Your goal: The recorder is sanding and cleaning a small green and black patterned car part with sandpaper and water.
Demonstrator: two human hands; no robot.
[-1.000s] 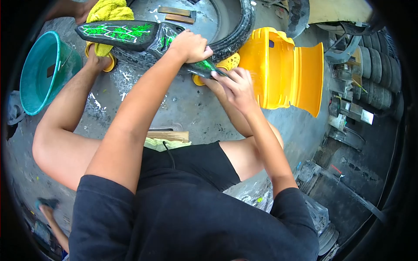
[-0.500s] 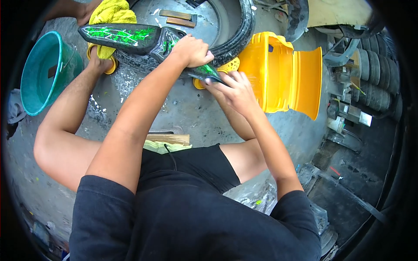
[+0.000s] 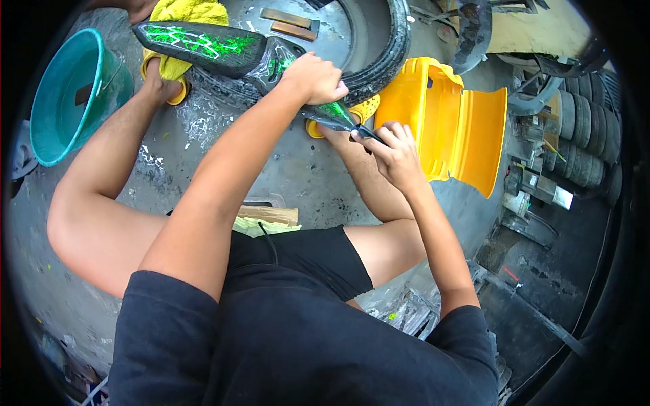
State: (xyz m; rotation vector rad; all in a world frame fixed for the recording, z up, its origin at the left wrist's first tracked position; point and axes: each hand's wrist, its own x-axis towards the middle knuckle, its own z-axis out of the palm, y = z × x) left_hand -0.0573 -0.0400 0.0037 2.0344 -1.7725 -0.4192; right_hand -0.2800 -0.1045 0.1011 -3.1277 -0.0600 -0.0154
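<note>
A long black panel [image 3: 227,49] with green and white patterning lies across a tyre [image 3: 379,71], its left end over a yellow cloth [image 3: 175,66]. My left hand [image 3: 313,78] is closed on the panel's middle. My right hand [image 3: 398,154] pinches the dark, narrow right end of the panel, with its fingers bent; whether a separate film or strip is between them is unclear. Two wooden strips [image 3: 292,30] lie inside the tyre ring.
A teal bucket of water [image 3: 51,135] stands left. A yellow plastic body part [image 3: 482,145] lies right, beside stacked tyres [image 3: 582,118] and metal parts. A person's foot [image 3: 139,10] shows at top left. Boards [image 3: 274,215] lie between my legs.
The panel's right end and my right hand have shifted down and right. My left hand stays gripping the panel. The view has shifted slightly.
</note>
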